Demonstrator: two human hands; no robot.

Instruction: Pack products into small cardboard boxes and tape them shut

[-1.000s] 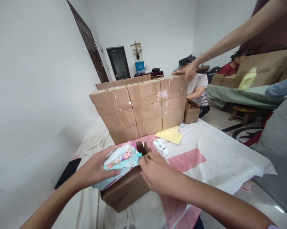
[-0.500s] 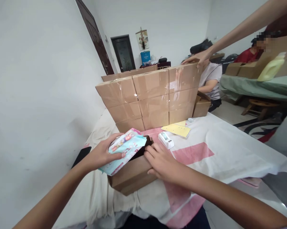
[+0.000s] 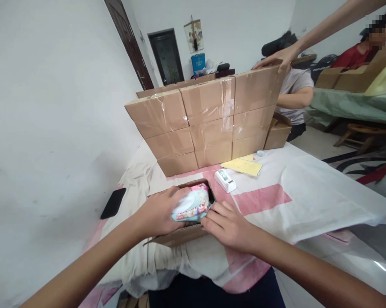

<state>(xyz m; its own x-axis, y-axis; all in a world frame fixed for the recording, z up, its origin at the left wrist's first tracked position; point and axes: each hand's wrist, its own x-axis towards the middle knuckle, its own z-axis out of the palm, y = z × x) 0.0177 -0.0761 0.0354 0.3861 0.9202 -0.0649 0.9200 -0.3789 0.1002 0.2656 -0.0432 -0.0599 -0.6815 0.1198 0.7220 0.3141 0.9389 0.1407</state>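
Note:
A soft pack of wipes (image 3: 194, 203), pale blue and pink with printed cartoon figures, sits tilted in the mouth of an open cardboard box (image 3: 183, 236). My left hand (image 3: 162, 211) grips the pack's left end, its fingertips partly hidden behind the pack and inside the box. Curled over the box's right front corner is my right hand (image 3: 226, 224). Its fingertips touch the pack's right end, and its thumb is hidden. The box stands on the cloth-covered table close to my body.
A wall of taped cartons (image 3: 208, 122) stands behind, with another person's hand (image 3: 279, 60) on top. A white device (image 3: 225, 181), yellow sheets (image 3: 244, 166) and a tape roll (image 3: 260, 153) lie on the cloth. A black phone (image 3: 113, 203) lies left. Two other people sit at the right.
The wipes pack has turned and gone down into the box mouth with my left hand. My right hand stays at the box's right side. The view has shifted slightly.

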